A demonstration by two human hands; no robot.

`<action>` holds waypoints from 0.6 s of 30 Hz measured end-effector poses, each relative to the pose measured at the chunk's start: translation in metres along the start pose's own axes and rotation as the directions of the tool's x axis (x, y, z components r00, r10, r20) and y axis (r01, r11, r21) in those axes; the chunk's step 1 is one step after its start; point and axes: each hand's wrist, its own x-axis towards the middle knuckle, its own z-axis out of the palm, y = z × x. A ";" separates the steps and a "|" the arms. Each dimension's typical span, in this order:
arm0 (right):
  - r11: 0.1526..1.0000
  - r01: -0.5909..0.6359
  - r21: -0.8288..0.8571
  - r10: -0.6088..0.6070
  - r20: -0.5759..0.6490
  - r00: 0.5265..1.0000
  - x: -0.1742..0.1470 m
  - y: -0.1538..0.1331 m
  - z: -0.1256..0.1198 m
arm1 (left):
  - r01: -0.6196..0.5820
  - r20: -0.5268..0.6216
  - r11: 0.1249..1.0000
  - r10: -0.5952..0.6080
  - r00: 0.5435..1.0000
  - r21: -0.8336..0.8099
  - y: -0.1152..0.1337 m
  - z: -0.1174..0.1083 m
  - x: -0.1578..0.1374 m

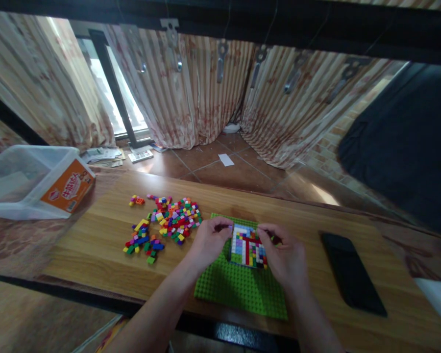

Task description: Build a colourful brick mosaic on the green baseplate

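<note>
The brick panel (247, 249) lies over the green board (242, 290), lower centre-right, perhaps for firm backing; left hand (210, 241) and right hand (287, 252) flank it, seemingly steadying, though whether either clamps it I cannot tell; loose bricks (180, 219) lie left of centre, likely for reach

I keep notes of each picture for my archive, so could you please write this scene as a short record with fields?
surface: wooden table
left hand: at the left edge of the brick build; grip unclear
right hand: at the build's right edge; grip unclear
brick build: multicoloured, over the green baseplate
loose bricks: scattered left of the baseplate
right side: black flat object, like a phone
far left: clear plastic box, orange label
</note>
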 end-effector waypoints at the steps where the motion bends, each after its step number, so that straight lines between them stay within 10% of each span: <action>1: 1.000 -0.016 0.005 0.016 -0.039 0.999 0.001 0.002 0.000 | -0.002 0.001 1.000 0.002 1.000 0.006 0.000 0.000 0.000; 18: 0.994 -0.112 0.018 0.109 0.118 0.987 0.004 0.000 0.018 | -0.026 -0.009 0.999 0.026 1.000 0.024 0.002 -0.001 -0.002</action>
